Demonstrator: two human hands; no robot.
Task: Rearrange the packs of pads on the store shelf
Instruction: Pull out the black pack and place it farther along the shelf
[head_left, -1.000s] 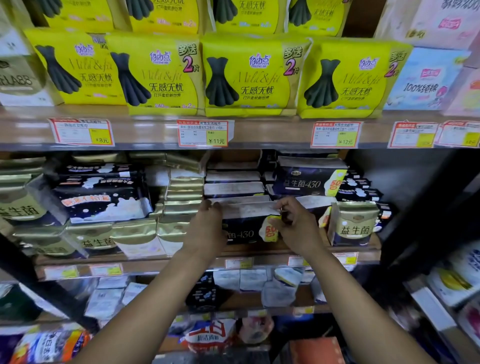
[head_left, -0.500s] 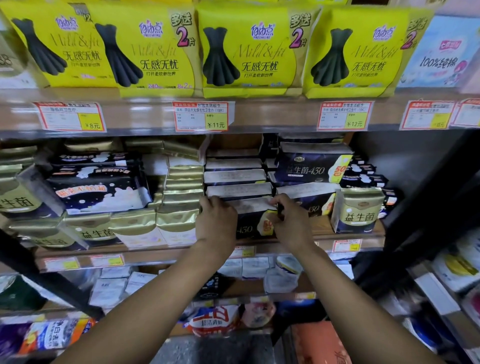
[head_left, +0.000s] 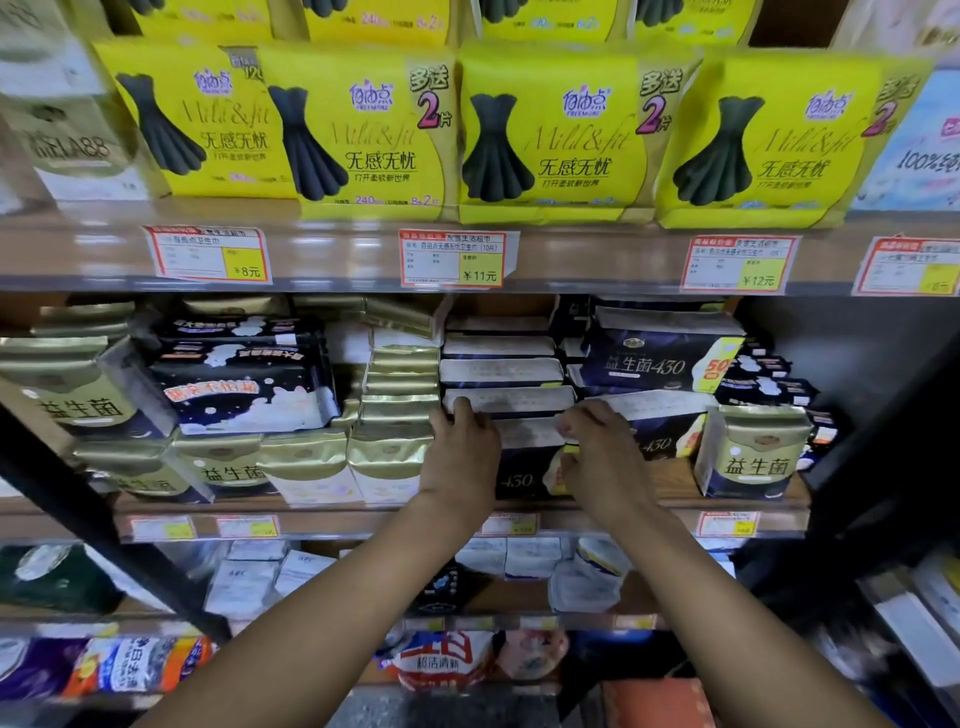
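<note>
Both hands on the dark "430" pack (head_left: 524, 467), front of middle shelf (head_left: 675, 499): left hand (head_left: 462, 457) curled over its left top edge, right hand (head_left: 597, 457) pinching its right. Since a second ago, grip unchanged; pack seated, final squaring likely.

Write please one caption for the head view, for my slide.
Both hands, left hand and right hand, grip a dark-blue pad pack on the middle shelf.

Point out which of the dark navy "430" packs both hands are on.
The front navy 430 pack in the middle column, lowest and nearest the shelf edge: the left hand and right hand grip its sides. The other 430 pack sits untouched, higher right.
</note>
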